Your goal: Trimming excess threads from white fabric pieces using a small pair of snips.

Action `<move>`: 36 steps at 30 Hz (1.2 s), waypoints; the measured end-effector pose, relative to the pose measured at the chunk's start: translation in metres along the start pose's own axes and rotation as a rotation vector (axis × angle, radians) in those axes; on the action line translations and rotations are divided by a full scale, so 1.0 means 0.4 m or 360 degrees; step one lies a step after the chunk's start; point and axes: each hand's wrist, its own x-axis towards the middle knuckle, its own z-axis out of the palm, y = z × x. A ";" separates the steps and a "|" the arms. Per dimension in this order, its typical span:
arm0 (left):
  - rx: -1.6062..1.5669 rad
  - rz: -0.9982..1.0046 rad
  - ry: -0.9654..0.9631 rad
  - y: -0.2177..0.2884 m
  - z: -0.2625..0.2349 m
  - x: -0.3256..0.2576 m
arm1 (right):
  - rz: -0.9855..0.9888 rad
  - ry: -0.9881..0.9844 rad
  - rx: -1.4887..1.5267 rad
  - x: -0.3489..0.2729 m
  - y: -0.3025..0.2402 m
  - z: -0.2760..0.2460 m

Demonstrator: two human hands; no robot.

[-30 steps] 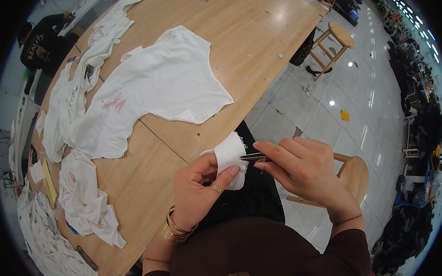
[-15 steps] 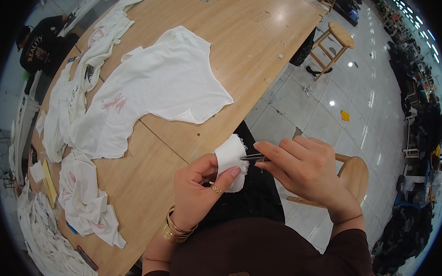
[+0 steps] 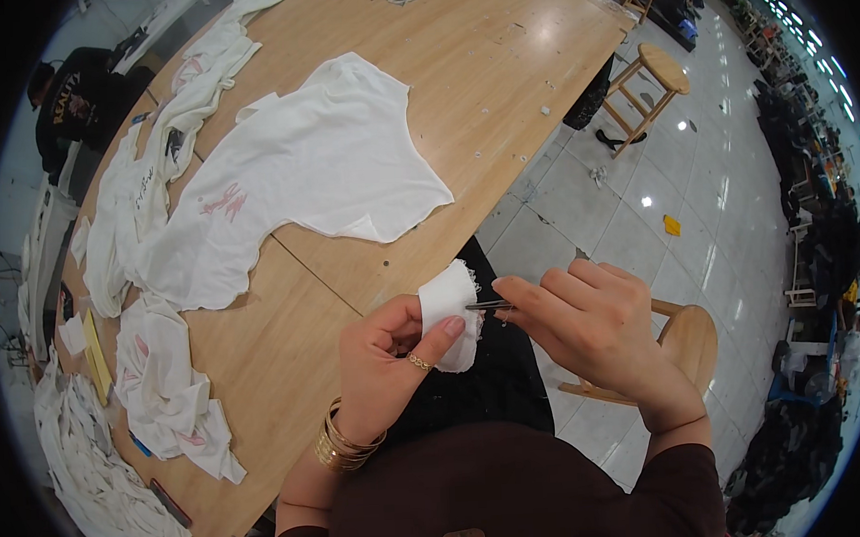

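Note:
My left hand (image 3: 386,362) pinches a small white fabric piece (image 3: 448,306) between thumb and fingers, above my lap. The piece is folded or looped, and its right edge is frayed with loose threads. From the right, my right hand (image 3: 591,329) grips a slim dark metal tool (image 3: 489,305), which looks like thread snips or tweezers. Its tip touches the fabric near the frayed edge; the rest is hidden by my fingers. Beyond my hands, a white garment (image 3: 320,158) with a pink print lies spread on the wooden table (image 3: 498,64).
More white garments (image 3: 162,386) lie crumpled along the table's left side, beside a yellow strip (image 3: 96,355). A white cloth heap (image 3: 113,484) is at lower left. Wooden stools (image 3: 666,66) stand on the tiled floor at right. A person in black (image 3: 82,96) is at far left.
The tool's blades look closer together than before, and my right fingers have closed slightly. My left hand and the fabric stay almost in place. The person at far left has shifted a little.

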 end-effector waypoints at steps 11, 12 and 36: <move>-0.0056 -0.0005 -0.0013 -0.001 0.001 0.002 | 0.0027 0.0011 0.0068 0.001 -0.001 -0.001; -0.0074 -0.0002 -0.0014 -0.001 0.001 0.001 | 0.0025 0.0001 0.0063 0.001 -0.002 -0.002; -0.0095 0.0029 -0.0017 -0.019 -0.004 0.009 | 0.0462 -0.0187 0.0977 0.002 0.006 0.047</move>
